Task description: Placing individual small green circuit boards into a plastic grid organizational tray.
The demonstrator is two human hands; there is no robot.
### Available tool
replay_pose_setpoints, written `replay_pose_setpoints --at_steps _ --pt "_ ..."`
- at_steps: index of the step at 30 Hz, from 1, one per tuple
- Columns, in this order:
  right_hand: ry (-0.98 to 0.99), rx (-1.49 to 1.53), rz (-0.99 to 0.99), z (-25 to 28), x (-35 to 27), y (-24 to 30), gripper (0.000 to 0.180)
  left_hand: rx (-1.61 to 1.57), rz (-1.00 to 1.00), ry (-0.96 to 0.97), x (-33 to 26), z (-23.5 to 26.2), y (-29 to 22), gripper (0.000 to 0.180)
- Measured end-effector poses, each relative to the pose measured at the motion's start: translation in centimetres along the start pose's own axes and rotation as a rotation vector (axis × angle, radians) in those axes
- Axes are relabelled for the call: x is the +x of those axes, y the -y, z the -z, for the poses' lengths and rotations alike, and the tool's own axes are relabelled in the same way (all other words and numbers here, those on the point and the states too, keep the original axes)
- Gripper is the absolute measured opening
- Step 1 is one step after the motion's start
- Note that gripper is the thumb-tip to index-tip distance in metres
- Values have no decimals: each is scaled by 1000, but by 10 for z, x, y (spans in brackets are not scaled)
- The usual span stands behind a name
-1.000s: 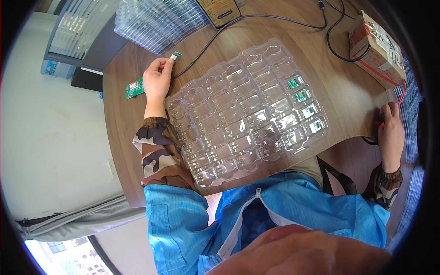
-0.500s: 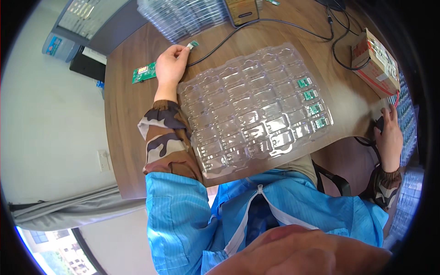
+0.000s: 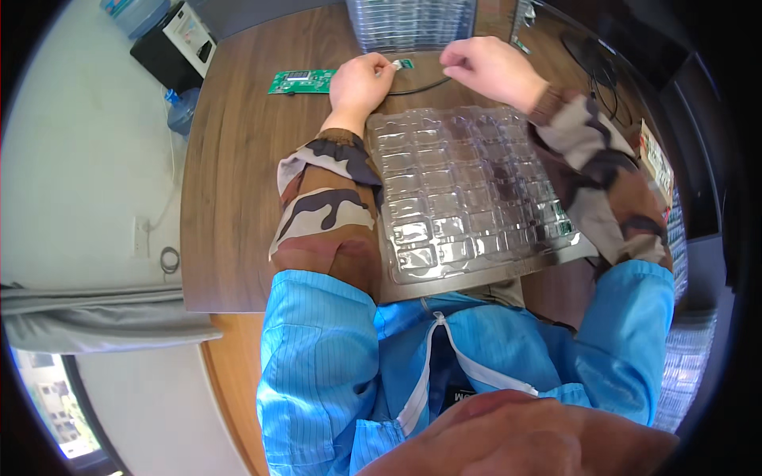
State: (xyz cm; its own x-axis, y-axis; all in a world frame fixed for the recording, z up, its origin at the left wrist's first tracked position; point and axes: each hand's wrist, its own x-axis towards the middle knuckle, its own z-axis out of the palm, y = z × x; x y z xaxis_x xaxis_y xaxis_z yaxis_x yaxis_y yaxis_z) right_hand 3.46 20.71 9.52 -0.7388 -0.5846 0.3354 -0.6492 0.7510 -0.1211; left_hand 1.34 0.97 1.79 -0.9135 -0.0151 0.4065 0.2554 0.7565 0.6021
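Green with a white end, the chip [image 3: 406, 63] sits on the far side of the table [image 3: 238, 198], at the right of the left hand [image 3: 363, 86]. Left thumb and fingertips pinch its white end. Right hand [image 3: 488, 67] is near it, further right, fingers curled in and apart from the chip; whether they hold anything, cannot tell.

Risks, as judged: the grip covers only a small part, so a nudge from the right fingers could twist the chip or knock it loose. The cable [image 3: 422, 89] runs just on the near side; a snag there could jerk it. A low right sleeve [image 3: 591, 159] could drag the tray [image 3: 456, 202].

Appearance of chip: small, flat, green body pointing right; fine detail too small to read. Its left end is hidden by the fingers.

Outward: green board [image 3: 313, 81] with a display, left of the left hand, its right end hidden; clear tray nearer; tray stack [image 3: 413, 24] beyond.
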Motion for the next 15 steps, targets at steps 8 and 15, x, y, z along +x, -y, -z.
replay_pose_setpoints --at_steps 8,15 --pt "175 -92 -123 -44 67 11 20 10 -21 -27 1 -4 4 21" --pt "212 -27 -182 -50 75 9 13 17 -42 -29 3 -5 3 21"
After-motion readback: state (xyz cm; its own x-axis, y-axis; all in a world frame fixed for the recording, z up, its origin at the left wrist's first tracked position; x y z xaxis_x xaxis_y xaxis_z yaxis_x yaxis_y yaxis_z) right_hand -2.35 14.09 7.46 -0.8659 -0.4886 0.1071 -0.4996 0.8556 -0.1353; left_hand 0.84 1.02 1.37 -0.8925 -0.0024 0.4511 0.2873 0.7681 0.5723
